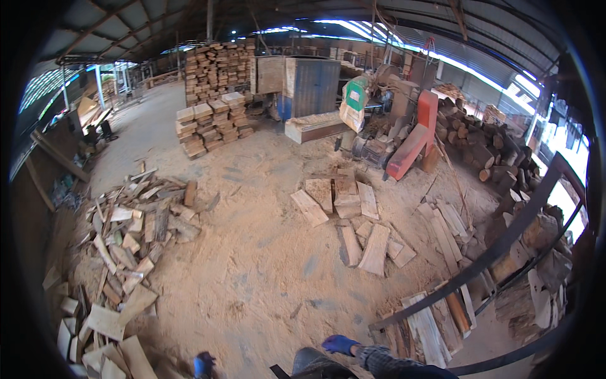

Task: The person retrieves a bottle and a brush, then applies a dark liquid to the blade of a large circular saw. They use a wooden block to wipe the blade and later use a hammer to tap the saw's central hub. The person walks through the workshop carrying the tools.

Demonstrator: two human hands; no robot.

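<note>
My right hand [341,344], in a blue-purple glove with a checked sleeve behind it, is at the lower edge beside my dark-clad knee [309,361]. Its fingers point left, loosely stretched, and nothing shows in them. My left hand [203,365], also in a blue glove, is only partly in view at the lower edge; its fingers are too small and cut off to read. Nearest to it lies a heap of split wood pieces [104,322]. Closest to the right hand are long wooden slabs [426,328] beside a curved dark metal bar [470,284].
Wood blocks [375,246] lie on the sawdust-covered floor [240,271] ahead. Farther off are stacked boards [211,123], a blue metal cabinet [315,88], a machine with a red chute [413,142] and a hanging sack [355,104]. Logs [480,142] are piled at right.
</note>
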